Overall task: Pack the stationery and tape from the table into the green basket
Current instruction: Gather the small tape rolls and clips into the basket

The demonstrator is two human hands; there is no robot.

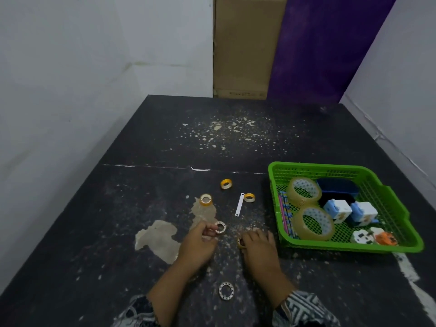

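My left hand [200,241] pinches a small white tape ring [220,227] just above the black table [165,142]. My right hand [258,244] is closed on a small yellow tape roll [240,243], mostly hidden under the fingers. Three more small yellow tape rolls lie further out: one [226,184], one [206,200], one [249,197] beside a white strip [240,204]. An empty white tape ring [226,290] lies between my forearms. The green basket [398,208] stands to the right, holding two large clear tape rolls [304,191], pencils [285,213], sharpeners [338,210] and a dark blue case [337,187].
White walls close in on the left and right. A cardboard box [247,48] and a purple panel [330,48] stand behind the table's far edge. Worn pale patches [158,239] mark the tabletop near my left hand.
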